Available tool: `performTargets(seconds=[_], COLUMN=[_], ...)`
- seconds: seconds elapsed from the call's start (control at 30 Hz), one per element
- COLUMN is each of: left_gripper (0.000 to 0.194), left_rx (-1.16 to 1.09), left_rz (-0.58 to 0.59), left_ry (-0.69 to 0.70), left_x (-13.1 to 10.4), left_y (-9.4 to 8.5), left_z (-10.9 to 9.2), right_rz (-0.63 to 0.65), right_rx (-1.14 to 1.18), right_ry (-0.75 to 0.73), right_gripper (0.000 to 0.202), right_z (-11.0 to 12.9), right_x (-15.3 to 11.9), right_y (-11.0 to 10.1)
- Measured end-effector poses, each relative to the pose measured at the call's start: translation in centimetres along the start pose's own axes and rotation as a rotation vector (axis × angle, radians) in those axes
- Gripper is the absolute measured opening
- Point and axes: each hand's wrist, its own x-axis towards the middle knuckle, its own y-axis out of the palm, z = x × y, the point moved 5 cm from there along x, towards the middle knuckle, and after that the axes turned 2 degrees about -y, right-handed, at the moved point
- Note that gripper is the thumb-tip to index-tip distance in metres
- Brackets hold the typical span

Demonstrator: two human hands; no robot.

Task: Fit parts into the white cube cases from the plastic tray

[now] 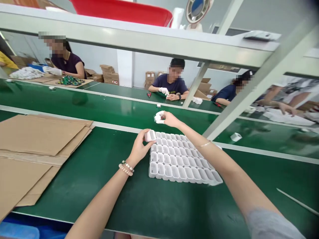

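Note:
My left hand [139, 145] is closed around a small white plastic housing [150, 136], a rounded hollow box tilted toward me. It is beside the near left corner of several rows of matching white housings [178, 162], which stand with open tops on the green bench. Out over the conveyor, my right hand [170, 119] pinches a small white part [157, 118] with what looks like metal bits on its left side. White covers show on the right fingertips. My right forearm passes above the right side of the rows.
Flattened cardboard [37, 136] lies at left. A green conveyor belt [119, 108] runs across, carrying scattered white pieces such as one housing [236, 136]. A slanted metal post [229, 103] and overhead shelf [139, 38] frame the view. Several co-workers sit opposite.

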Motion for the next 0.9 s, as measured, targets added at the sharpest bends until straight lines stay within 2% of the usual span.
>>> performTargets(seconds=[0.1,0.17,0.23,0.3,0.4,0.6,0.73,0.9], left_gripper=[0.043,0.042,0.041,0.040,0.041,0.042,0.041,0.040], left_rx=[0.037,0.079,0.145,0.199,0.231,0.262,0.290,0.320], left_rz=[0.015,0.038,0.074,0.108,0.134,0.133,0.136,0.140], left_ry=[0.094,0.176,0.265,0.333,0.382,0.393,0.407,0.424], left_x=[-0.4,-0.9,-1.4,-1.9,-2.5,-2.9,-2.8,-2.9], left_y=[0.2,0.5,0.9,1.3,1.8,2.1,2.1,2.1], left_z=[-1.9,-3.4,-5.0,-6.3,-7.2,-7.3,-7.2,-7.3], right_rz=[-0.122,-0.202,-0.243,-0.248,-0.211,-0.192,-0.173,-0.134], right_rx=[0.036,-0.049,-0.200,-0.332,-0.459,-0.618,-0.717,-0.762], right_ry=[-0.094,-0.179,-0.249,-0.307,-0.380,-0.529,-0.535,-0.503], right_gripper=[0.045,0.042,0.036,0.030,0.025,0.020,0.016,0.023], right_z=[2.3,4.6,6.7,8.3,9.2,9.7,9.8,10.0], right_x=[-5.8,-10.1,-13.5,-15.5,-16.4,-16.6,-16.9,-17.0], right_y=[-2.5,-3.5,-3.7,-3.5,-2.9,-2.5,-2.2,-1.9])
